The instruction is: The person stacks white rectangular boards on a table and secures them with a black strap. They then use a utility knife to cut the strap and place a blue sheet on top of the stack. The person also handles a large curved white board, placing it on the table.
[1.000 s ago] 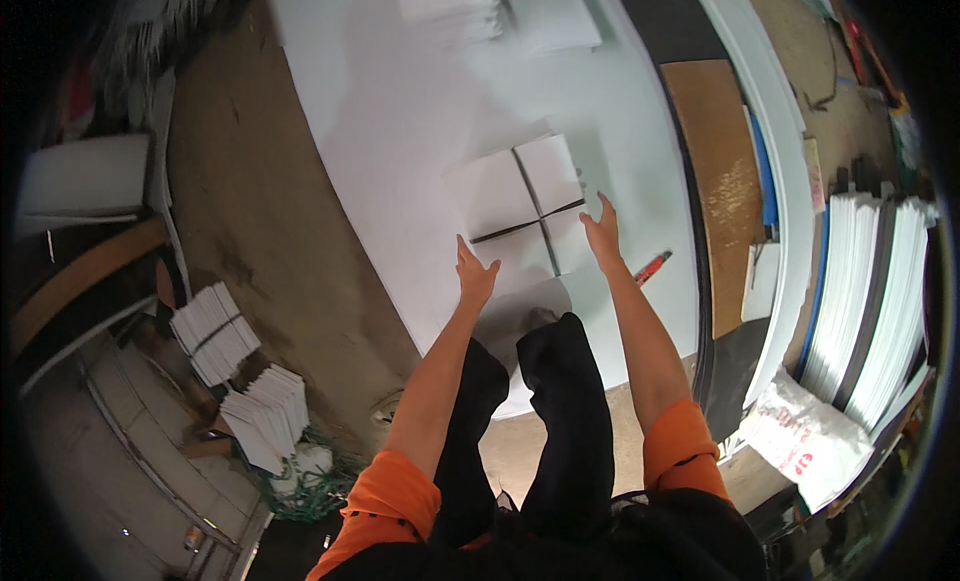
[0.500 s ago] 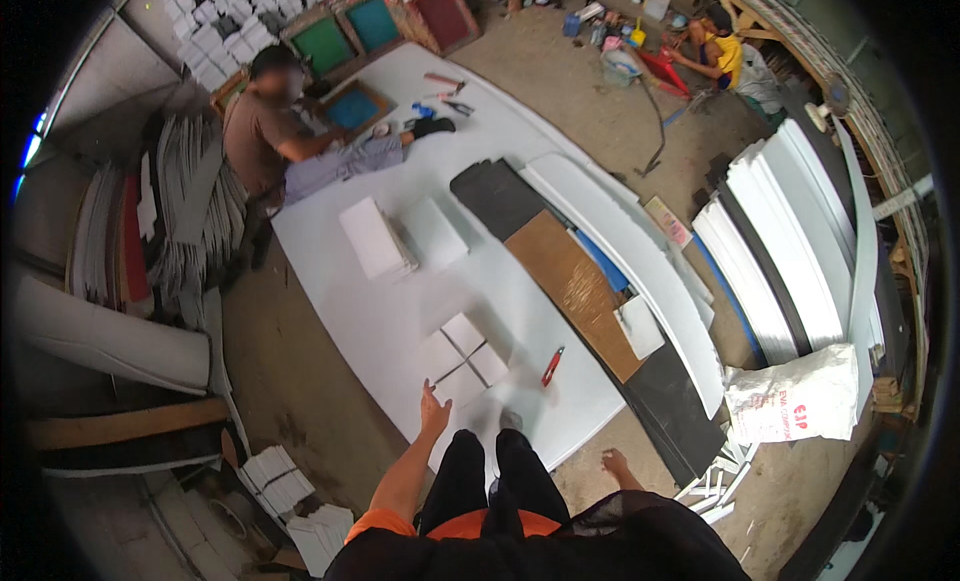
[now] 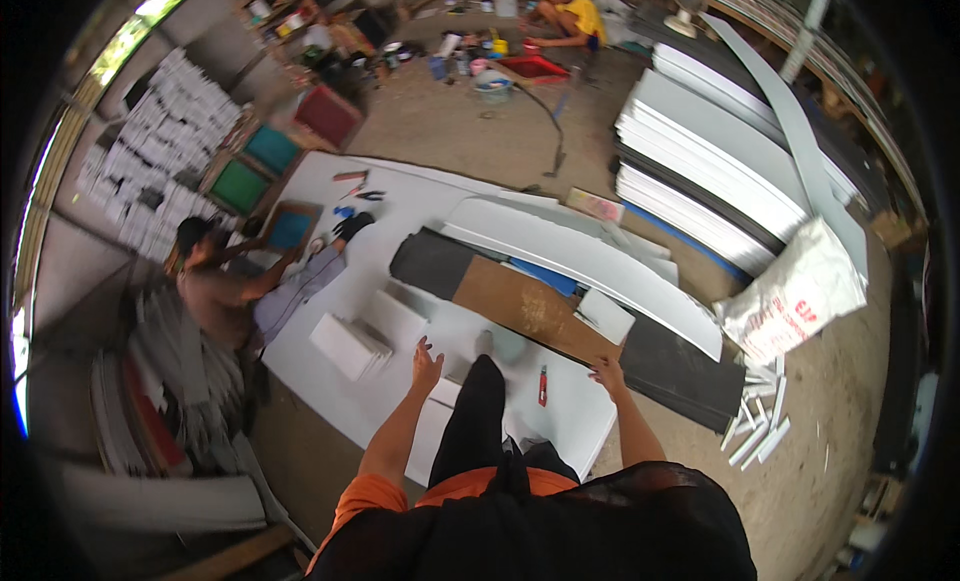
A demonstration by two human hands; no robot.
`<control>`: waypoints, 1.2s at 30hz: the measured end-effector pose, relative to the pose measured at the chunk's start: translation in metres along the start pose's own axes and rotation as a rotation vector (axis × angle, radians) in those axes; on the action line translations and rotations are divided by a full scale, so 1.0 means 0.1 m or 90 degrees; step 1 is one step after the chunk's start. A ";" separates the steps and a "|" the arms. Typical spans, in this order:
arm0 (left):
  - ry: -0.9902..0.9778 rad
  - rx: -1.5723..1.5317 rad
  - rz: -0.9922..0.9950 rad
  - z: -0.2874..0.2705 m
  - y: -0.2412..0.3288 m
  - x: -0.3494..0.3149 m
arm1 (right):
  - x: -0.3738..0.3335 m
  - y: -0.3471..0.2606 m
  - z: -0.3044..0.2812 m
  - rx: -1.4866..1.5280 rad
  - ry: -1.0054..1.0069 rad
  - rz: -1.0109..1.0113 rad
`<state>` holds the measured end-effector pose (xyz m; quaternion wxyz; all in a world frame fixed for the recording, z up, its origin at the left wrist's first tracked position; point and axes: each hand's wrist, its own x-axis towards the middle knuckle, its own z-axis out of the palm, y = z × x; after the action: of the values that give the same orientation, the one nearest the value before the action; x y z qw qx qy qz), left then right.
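Observation:
My left hand [image 3: 428, 364] is held out with its fingers apart and nothing in it, over the large white sheet [image 3: 460, 333] I am stepping on. Past it lies a stack of white rectangular pieces [image 3: 347, 347], with another white stack [image 3: 394, 319] beside it. White blocks [image 3: 432, 426] are partly hidden behind my left forearm and leg. My right hand [image 3: 606, 373], also without anything in it, hangs with loose fingers near the end of a brown board [image 3: 525, 309]. Between my hands a red utility knife [image 3: 543, 386] rests on the sheet.
Black sheets [image 3: 680, 381] and a curved white sheet [image 3: 590, 266] lie to the right. Beyond are stacked white sheets [image 3: 715, 171], a white sack [image 3: 795, 291] and scattered offcuts [image 3: 760, 421]. One person [image 3: 225, 281] sits at the left with a frame; another [image 3: 575, 26] crouches far off.
My view has swung rightward as I stepped forward onto the sheet. My right hand has come forward beside the brown board. My left hand has moved ahead, past the white blocks.

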<state>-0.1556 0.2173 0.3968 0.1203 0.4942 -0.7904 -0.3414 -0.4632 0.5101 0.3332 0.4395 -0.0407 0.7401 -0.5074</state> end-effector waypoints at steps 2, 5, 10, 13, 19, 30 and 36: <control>-0.046 -0.001 0.022 0.22 0.11 0.39 | -0.02 -0.35 0.09 0.059 0.027 0.058; -0.090 0.007 0.069 0.58 0.18 0.96 | 0.18 -0.58 0.18 0.129 0.078 0.063; -0.224 -0.069 0.049 1.26 0.23 1.90 | 0.69 -0.76 0.27 0.136 0.168 0.139; -0.303 -0.072 0.053 1.48 0.32 2.43 | 1.10 -0.76 0.30 0.138 0.224 0.173; -0.350 0.001 -0.039 2.00 0.02 3.44 | 2.13 -0.73 0.31 0.202 0.261 0.178; -0.335 -0.419 -0.266 3.56 -0.45 4.18 | 4.15 0.37 0.66 0.622 0.294 -0.002; -0.285 -0.703 -0.244 4.72 -1.15 4.76 | 5.10 1.09 0.81 0.728 0.482 0.030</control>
<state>-0.5534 -0.0274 -0.0975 0.1263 0.4089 -0.4008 -0.8101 -0.6767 0.2467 -0.0716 0.1139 0.3938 0.4595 -0.7879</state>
